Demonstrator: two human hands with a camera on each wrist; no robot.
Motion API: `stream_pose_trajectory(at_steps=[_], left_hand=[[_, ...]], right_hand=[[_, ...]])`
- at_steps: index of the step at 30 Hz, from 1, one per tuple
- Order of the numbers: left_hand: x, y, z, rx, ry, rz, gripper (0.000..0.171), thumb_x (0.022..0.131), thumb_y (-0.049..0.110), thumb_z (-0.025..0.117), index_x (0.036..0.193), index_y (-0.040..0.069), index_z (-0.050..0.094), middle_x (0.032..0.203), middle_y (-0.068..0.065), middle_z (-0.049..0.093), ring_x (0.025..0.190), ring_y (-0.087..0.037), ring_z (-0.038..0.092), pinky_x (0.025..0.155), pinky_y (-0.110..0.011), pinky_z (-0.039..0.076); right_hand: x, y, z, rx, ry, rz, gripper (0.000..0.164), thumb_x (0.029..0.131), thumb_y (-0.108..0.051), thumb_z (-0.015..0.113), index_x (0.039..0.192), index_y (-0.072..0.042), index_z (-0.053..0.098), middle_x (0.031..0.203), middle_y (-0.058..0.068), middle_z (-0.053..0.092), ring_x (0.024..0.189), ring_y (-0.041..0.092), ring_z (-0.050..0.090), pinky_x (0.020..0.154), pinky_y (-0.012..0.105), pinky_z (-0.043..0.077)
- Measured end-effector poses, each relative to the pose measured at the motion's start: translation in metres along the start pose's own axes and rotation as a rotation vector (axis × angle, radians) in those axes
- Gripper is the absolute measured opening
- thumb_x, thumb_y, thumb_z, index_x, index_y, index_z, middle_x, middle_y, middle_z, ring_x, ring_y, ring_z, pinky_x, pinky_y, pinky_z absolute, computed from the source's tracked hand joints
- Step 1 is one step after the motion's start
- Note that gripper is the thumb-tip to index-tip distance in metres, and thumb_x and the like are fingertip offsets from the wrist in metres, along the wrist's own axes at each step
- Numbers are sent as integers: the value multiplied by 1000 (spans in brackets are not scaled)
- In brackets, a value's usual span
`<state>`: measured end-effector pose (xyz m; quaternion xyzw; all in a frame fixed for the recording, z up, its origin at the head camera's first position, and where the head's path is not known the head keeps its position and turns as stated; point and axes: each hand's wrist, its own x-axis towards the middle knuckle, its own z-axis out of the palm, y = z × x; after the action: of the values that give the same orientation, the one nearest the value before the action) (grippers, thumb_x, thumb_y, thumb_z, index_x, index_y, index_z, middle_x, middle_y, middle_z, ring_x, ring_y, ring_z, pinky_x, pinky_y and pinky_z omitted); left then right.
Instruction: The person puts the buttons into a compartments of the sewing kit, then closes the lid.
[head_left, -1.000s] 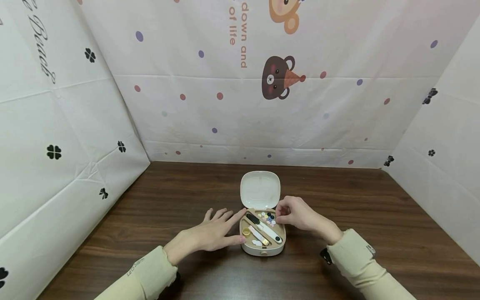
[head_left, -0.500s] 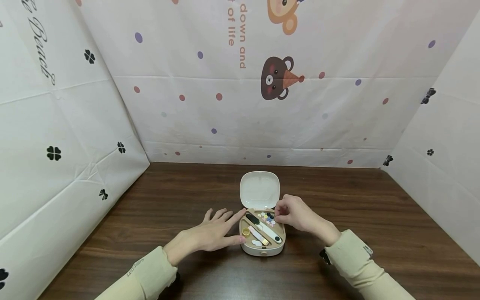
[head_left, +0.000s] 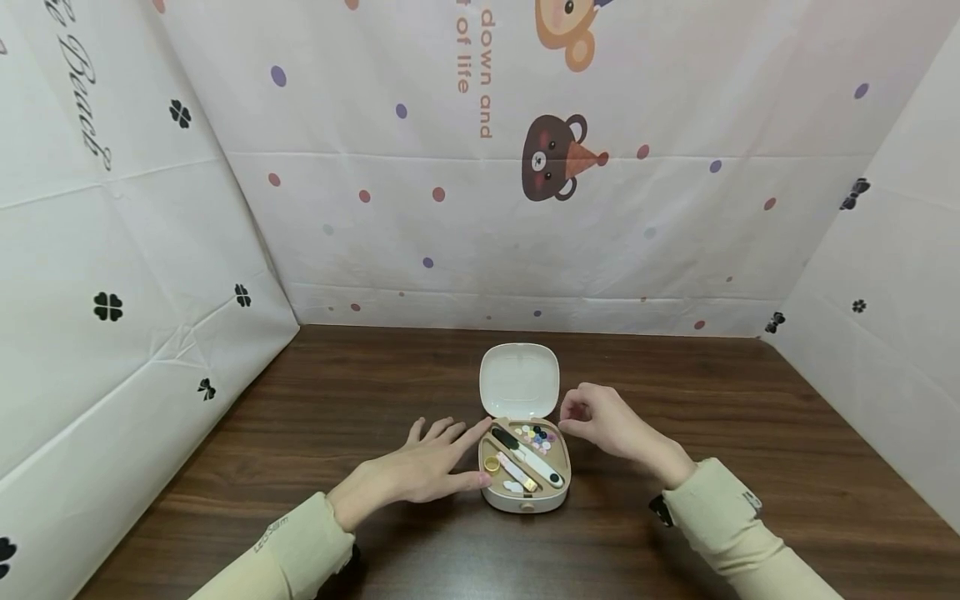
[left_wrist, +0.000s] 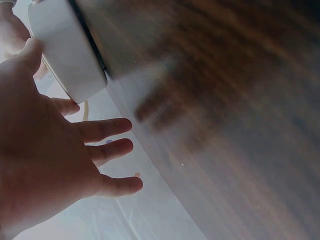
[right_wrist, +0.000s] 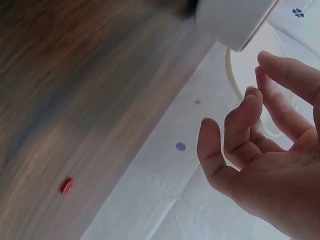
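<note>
A small white sewing box [head_left: 527,503] stands on the dark wooden table with its lid [head_left: 520,380] raised. Colored buttons [head_left: 536,435] lie in its back right compartment. A long white-handled tool with a black end [head_left: 529,457] crosses the middle; a gold ring-shaped piece [head_left: 491,463], a pink and gold piece [head_left: 517,472] and white pieces [head_left: 513,486] lie at front left. My left hand [head_left: 420,468], fingers spread, touches the box's left side with forefinger and thumb. My right hand [head_left: 606,422] is right of the box, fingers loosely bent, thumb and forefinger close together, nothing visible between them.
In the right wrist view a red button [right_wrist: 67,186] lies on the bare table [right_wrist: 100,100]; the head view does not show it. White printed cloth [head_left: 450,233] rises behind the table and along both sides.
My right hand has drawn back from the button compartment to the right, off the box's rim. A purplish button now shows at that compartment's right. The left hand has stayed put.
</note>
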<state>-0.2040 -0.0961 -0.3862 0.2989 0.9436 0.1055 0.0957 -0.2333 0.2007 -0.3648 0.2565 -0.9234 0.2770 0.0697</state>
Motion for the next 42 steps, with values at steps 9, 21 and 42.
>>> stream_pose_trajectory(at_steps=[9,21,42], left_hand=[[-1,0,0,-8,4,3,83,89,74,36,156,32,11,153,-15,38,146,-35,25,112,-69,13],[-1,0,1,-14,3,2,82,89,74,35,156,33,10,154,-14,37,146,-35,24,112,-69,12],[-2,2,0,-13,12,2,82,90,73,36,156,32,11,153,-14,38,146,-36,25,112,-68,13]], right_hand=[[-10,22,-16,-69,61,42,15,81,-8,73,72,-16,64,71,-4,55,65,5,46,60,21,39],[-29,52,-31,-231,-18,161,10,81,-11,73,75,-17,68,74,-2,60,67,11,50,60,30,41],[-42,73,-33,-336,-95,239,5,78,-13,77,80,-15,73,84,3,71,74,17,64,63,42,50]])
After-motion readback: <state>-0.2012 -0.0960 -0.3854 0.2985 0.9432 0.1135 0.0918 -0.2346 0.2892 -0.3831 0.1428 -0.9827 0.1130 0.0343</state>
